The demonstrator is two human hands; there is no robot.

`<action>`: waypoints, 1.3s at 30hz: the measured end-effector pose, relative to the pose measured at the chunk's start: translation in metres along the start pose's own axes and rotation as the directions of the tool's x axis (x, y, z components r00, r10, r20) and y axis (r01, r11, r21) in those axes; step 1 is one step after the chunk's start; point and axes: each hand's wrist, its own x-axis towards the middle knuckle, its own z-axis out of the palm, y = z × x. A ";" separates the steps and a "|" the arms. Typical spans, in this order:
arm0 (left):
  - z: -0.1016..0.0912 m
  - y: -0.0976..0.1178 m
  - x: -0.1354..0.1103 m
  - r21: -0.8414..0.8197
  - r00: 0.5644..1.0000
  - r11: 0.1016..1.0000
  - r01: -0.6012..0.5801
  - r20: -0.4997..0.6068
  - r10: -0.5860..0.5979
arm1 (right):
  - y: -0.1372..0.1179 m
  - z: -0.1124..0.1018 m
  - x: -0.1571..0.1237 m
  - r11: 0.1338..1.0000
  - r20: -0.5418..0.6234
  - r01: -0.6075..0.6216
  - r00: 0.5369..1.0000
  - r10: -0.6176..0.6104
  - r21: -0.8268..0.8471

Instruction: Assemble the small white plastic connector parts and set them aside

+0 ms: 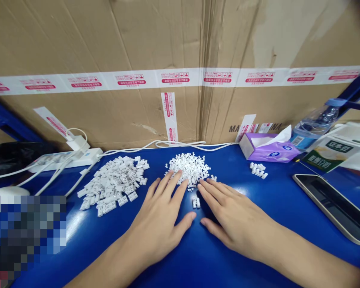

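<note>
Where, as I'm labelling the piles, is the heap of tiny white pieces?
In the head view, the heap of tiny white pieces sits centrally, just beyond the left hand and right hand, right of the larger white pieces.

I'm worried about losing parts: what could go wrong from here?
The left hand is at the near edge of the small-piece pile; a brush might scatter it. Two loose white pieces lie between that hand and the right hand, where a thumb could knock them aside. The larger-piece pile sits left of the small one, so a sideways sweep might mix them.
</note>
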 end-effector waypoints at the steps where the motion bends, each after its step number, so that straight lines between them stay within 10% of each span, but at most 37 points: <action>1: 0.001 0.001 -0.002 0.015 1.000 1.000 -0.013 0.018 0.012 | 0.000 0.001 0.000 1.000 0.001 0.002 1.000 -0.002 -0.005; 15: 0.001 -0.038 0.013 0.090 0.988 0.985 0.150 0.007 -0.152 | 0.003 0.002 -0.001 1.000 0.034 -0.005 0.999 0.005 -0.002; 39: -0.004 -0.043 0.020 0.063 0.998 0.996 0.065 -0.029 -0.063 | 0.002 -0.006 0.003 0.991 0.085 0.013 0.996 -0.025 0.135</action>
